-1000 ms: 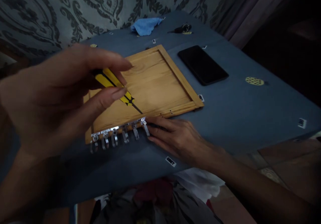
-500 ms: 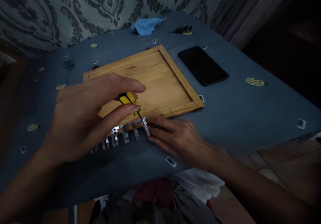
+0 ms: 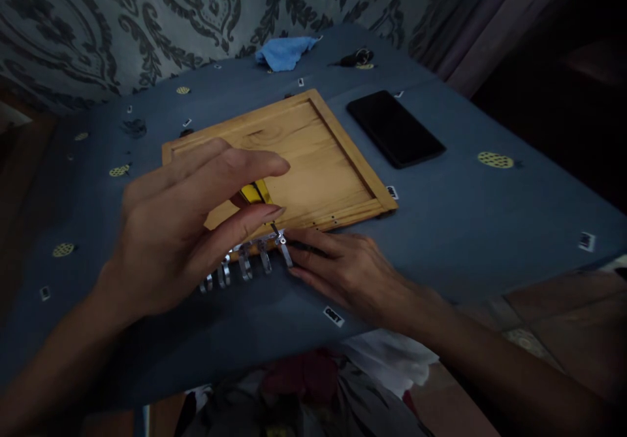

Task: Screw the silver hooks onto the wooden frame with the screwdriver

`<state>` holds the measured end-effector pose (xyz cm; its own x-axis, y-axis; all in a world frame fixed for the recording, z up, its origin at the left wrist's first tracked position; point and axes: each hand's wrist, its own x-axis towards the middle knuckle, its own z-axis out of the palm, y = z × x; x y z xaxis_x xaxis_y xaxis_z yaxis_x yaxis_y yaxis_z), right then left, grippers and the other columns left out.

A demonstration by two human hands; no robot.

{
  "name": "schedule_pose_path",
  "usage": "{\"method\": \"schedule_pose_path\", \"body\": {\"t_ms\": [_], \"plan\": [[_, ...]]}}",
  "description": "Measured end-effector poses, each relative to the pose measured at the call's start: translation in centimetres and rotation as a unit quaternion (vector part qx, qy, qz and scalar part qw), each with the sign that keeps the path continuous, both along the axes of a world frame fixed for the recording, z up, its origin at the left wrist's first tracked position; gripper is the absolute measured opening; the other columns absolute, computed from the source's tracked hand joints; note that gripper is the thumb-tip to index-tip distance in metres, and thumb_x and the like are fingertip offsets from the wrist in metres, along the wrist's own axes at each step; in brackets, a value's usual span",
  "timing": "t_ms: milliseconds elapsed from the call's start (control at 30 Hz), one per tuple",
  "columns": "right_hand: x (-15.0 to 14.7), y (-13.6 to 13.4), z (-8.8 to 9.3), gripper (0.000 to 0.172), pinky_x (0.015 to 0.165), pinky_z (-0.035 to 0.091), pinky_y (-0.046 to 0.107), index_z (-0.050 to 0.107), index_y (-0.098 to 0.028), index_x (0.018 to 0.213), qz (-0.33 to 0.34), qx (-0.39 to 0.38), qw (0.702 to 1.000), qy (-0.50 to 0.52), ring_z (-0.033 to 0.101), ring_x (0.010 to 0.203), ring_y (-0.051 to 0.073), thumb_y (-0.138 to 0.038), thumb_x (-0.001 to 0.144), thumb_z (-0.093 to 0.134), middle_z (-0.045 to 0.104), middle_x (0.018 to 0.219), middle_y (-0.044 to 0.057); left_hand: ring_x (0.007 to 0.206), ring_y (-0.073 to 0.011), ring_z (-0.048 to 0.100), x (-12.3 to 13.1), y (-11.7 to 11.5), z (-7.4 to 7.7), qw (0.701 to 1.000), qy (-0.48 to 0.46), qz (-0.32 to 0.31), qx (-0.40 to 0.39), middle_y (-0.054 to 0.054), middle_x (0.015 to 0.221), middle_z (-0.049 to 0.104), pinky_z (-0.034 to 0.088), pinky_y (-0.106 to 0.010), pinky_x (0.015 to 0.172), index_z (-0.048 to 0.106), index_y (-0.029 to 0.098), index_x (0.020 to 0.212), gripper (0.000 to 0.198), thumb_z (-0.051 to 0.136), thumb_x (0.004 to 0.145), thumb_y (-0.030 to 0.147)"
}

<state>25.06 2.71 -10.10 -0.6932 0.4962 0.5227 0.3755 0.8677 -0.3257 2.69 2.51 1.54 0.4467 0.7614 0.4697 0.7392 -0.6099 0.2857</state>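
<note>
My left hand (image 3: 171,228) is closed on a small screwdriver (image 3: 257,192) with a yellow and black handle, thumb and fingers around it. Its thin shaft slants down to a screw at the right end of a shiny metal hook rail (image 3: 265,257). Several hooks hang from that rail along the near edge of a framed wooden panel (image 3: 298,162). My right hand (image 3: 357,270) lies low at the rail's right end, its fingertips pressed against the last hook and the panel edge. My left fingers partly hide the screwdriver handle and the rail's left part.
A black phone (image 3: 396,128) lies right of the panel on the blue patterned tablecloth (image 3: 441,228). Farther back are a blue cloth (image 3: 285,53) and a dark object with a ring (image 3: 356,58). A patterned curtain (image 3: 206,12) borders the table's far side.
My left hand has turned slightly and shifted a little right around the screwdriver handle, covering more of it. My right hand and the hook rail stay in place.
</note>
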Motion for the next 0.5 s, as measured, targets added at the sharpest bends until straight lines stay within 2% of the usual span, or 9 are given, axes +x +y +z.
{"method": "schedule_pose_path", "body": {"t_ms": [300,500], "plan": [[0.1,0.1,-0.4,0.026,0.082,0.066,0.034,0.076,-0.016,0.112,0.006,-0.017,1.0,-0.012,0.077,0.097,0.021,-0.024,0.106,0.052,0.074,0.129,0.012,0.095,-0.0201,0.077,0.2,-0.2,0.4,1.0,0.014,0.022,-0.005,0.007,0.112,0.079,0.061,-0.03,0.091,0.072,0.033,0.116,0.018,0.063,0.1,0.031],[0.0,0.0,-0.1,0.02,0.08,0.066,0.033,0.075,-0.013,0.111,0.007,-0.017,1.0,-0.003,0.078,0.096,0.021,-0.021,0.103,0.058,0.075,0.126,0.013,0.099,-0.0233,0.075,0.0,0.6,1.0,0.997,0.035,0.035,-0.056,0.005,0.102,0.079,0.059,-0.038,0.097,0.073,0.033,0.116,0.027,0.056,0.1,0.046]]}}
